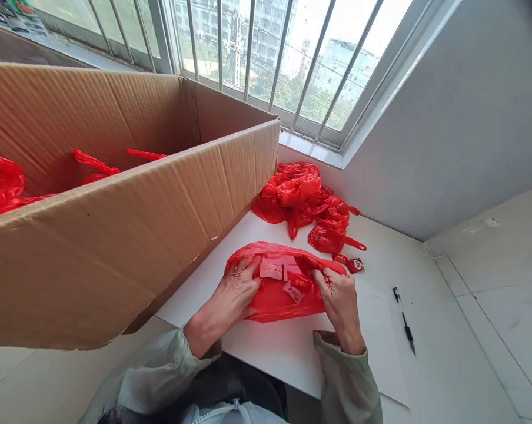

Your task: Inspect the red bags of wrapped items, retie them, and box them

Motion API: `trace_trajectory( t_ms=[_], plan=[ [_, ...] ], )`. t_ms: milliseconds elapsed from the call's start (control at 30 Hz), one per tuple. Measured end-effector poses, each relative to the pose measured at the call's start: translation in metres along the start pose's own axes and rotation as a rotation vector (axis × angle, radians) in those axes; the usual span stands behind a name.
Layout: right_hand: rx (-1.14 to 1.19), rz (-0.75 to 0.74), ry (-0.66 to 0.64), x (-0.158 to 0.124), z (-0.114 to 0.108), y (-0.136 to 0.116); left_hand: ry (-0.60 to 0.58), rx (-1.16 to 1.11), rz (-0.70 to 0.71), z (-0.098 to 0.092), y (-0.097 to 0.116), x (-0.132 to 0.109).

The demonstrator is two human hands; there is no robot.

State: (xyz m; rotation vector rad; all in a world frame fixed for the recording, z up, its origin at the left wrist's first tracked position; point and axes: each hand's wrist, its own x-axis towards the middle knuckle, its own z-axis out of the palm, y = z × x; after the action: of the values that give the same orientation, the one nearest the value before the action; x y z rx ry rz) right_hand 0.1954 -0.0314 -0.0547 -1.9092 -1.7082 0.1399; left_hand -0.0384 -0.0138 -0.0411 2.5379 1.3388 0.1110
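Note:
A red plastic bag [275, 306] lies on the white table in front of me, its mouth spread wide. My left hand [237, 288] grips the bag's left edge, with the fingertips inside the rim. On the other side, my right hand [339, 294] is closed on the right edge. Inside the bag I see a white printed packet [271, 269], a small red packet [300, 282] and a small pinkish-white packet [293, 292]. The bag's far left and right corners are partly hidden by my hands.
A large cardboard box [195, 206] with red bags inside stands at the left. Crumpled red bags [296, 188] are heaped by the wall, with small red packets [355, 265] beside them. A pen [408, 333] and its cap [396, 294] lie at the right.

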Motion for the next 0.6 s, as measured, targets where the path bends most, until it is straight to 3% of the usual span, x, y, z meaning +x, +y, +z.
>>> trace_trajectory(
  t_ms=[233,400,600],
  plan=[
    [-0.059,0.04,-0.005,-0.001,0.001,0.005,-0.056,0.016,0.027,0.007,0.001,0.004],
    [-0.214,0.017,0.008,-0.009,0.011,-0.014,-0.067,0.071,-0.024,0.004,0.006,0.009],
    [-0.235,-0.144,-0.168,-0.015,0.026,-0.029,-0.029,0.152,-0.064,0.006,-0.001,0.013]
  ],
)
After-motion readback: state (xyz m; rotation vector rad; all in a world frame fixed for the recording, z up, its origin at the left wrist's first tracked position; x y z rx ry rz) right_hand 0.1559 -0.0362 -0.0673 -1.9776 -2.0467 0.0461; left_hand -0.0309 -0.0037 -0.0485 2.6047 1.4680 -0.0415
